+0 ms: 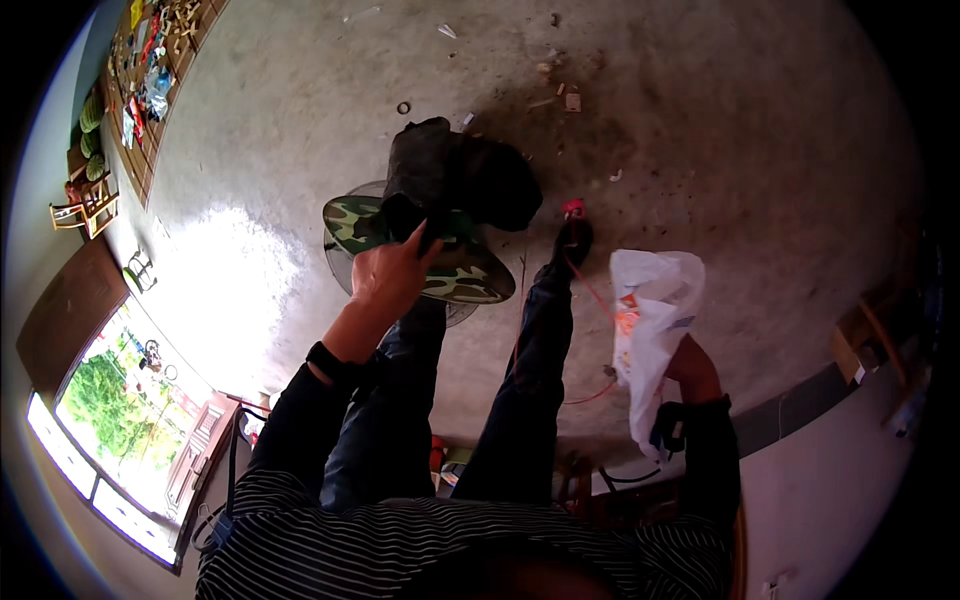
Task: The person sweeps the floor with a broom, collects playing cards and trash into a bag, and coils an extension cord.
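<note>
My left hand [388,272] is raised in front of me and grips a bundle of dark black cloth [460,178] together with a camouflage-patterned brimmed hat [455,268]; the cloth hangs above the hat. My right hand [692,368] is lower at the right and holds a white plastic bag [650,320] with a small orange-and-blue print, which covers most of the hand. My legs in dark trousers stretch forward below both hands.
A bare concrete floor [700,130] with small scraps of litter lies ahead. A round fan grille [345,265] shows behind the hat. A thin red cord [590,290] runs by my right foot. A cluttered wooden table [150,70] stands far left; a bright doorway [120,410] at lower left.
</note>
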The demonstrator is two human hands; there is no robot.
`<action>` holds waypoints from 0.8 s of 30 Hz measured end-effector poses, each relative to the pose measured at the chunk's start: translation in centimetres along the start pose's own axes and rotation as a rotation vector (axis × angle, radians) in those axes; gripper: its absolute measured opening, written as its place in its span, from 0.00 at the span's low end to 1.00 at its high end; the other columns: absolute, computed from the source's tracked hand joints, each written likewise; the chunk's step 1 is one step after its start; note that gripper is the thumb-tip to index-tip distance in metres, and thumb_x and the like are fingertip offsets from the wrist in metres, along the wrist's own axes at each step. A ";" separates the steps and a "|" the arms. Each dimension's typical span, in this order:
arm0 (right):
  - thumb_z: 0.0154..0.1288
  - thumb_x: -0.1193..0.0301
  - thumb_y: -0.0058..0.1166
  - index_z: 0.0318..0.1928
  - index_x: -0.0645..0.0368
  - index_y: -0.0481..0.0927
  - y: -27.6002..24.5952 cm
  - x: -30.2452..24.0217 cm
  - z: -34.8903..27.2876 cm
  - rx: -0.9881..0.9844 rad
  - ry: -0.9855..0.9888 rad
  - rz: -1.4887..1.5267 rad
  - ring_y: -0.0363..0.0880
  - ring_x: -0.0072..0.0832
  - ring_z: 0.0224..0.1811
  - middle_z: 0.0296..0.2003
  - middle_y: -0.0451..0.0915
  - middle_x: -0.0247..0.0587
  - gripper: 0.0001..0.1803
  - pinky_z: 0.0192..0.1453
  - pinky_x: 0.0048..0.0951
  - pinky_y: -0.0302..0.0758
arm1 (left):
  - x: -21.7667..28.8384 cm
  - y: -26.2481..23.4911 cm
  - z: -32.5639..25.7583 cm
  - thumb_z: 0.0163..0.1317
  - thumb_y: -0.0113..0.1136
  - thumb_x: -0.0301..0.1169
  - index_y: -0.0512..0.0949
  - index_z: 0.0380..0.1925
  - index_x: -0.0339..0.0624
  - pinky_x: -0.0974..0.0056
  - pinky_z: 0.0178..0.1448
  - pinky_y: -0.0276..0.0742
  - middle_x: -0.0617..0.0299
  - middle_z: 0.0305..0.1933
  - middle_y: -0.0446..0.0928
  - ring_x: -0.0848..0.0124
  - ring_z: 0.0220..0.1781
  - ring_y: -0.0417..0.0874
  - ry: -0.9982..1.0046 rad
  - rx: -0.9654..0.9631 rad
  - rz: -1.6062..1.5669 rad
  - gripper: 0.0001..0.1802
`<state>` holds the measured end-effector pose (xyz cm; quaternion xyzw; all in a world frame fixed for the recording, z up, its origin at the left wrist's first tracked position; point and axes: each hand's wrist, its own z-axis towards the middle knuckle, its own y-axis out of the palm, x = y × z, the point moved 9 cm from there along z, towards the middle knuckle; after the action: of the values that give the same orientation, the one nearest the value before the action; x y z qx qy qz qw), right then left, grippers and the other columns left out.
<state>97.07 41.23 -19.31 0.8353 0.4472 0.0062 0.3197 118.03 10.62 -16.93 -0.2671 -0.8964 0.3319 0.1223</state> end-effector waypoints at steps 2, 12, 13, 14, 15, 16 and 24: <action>0.34 0.75 0.69 0.52 0.59 0.69 2.9 -1.0 1.7 0.054 0.050 -0.072 0.71 0.25 0.48 0.46 0.74 0.34 0.38 0.51 0.31 0.71 | 0.1 0.8 -0.2 0.63 0.39 0.50 0.64 0.57 0.60 0.55 0.27 0.71 0.54 0.20 0.76 0.56 0.25 0.79 0.033 -0.017 -0.001 0.24; 0.38 0.72 0.64 0.52 0.64 0.69 13.1 -2.5 12.2 -0.264 0.249 -0.523 0.77 0.28 0.36 0.40 0.77 0.42 0.35 0.36 0.27 0.75 | -2.1 1.8 -2.2 0.62 0.41 0.50 0.65 0.56 0.57 0.57 0.24 0.73 0.56 0.19 0.76 0.59 0.22 0.79 0.158 -0.070 0.087 0.24; 0.38 0.71 0.64 0.51 0.65 0.70 13.2 -2.1 13.8 -0.272 0.265 -0.606 0.77 0.28 0.34 0.39 0.78 0.42 0.34 0.33 0.26 0.75 | -2.0 1.9 -2.7 0.62 0.41 0.49 0.65 0.56 0.56 0.58 0.24 0.73 0.57 0.19 0.76 0.60 0.22 0.79 0.171 -0.061 0.129 0.24; 0.38 0.70 0.64 0.49 0.66 0.71 13.4 -1.7 15.1 -0.268 0.281 -0.684 0.77 0.28 0.32 0.38 0.78 0.43 0.33 0.30 0.26 0.74 | -2.0 1.6 -2.9 0.62 0.41 0.49 0.65 0.56 0.56 0.58 0.24 0.73 0.57 0.19 0.76 0.60 0.22 0.79 0.175 -0.061 0.136 0.24; 0.38 0.70 0.64 0.49 0.66 0.71 13.7 -1.9 16.1 -0.267 0.276 -0.678 0.77 0.28 0.32 0.38 0.78 0.43 0.33 0.30 0.26 0.74 | -1.4 1.4 -3.1 0.62 0.42 0.49 0.66 0.55 0.56 0.58 0.24 0.73 0.57 0.19 0.76 0.60 0.22 0.79 0.211 -0.065 0.133 0.24; 0.37 0.70 0.64 0.47 0.66 0.73 14.3 -2.1 16.9 -0.302 0.247 -0.762 0.77 0.28 0.32 0.36 0.78 0.43 0.31 0.30 0.25 0.75 | -0.9 1.3 -3.5 0.61 0.43 0.49 0.66 0.55 0.55 0.59 0.23 0.73 0.57 0.18 0.76 0.61 0.21 0.79 0.240 -0.071 0.129 0.23; 0.44 0.70 0.59 0.33 0.60 0.78 9.6 -0.4 23.3 -0.014 0.195 0.257 0.76 0.22 0.32 0.27 0.76 0.34 0.13 0.39 0.26 0.73 | -1.5 3.4 -6.3 0.60 0.47 0.48 0.66 0.55 0.60 0.60 0.19 0.72 0.57 0.17 0.75 0.61 0.17 0.78 0.340 0.087 0.047 0.23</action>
<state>110.86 24.84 -32.58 0.8789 0.3655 0.1313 0.2770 123.07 15.26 -14.51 -0.3348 -0.8410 0.3232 0.2760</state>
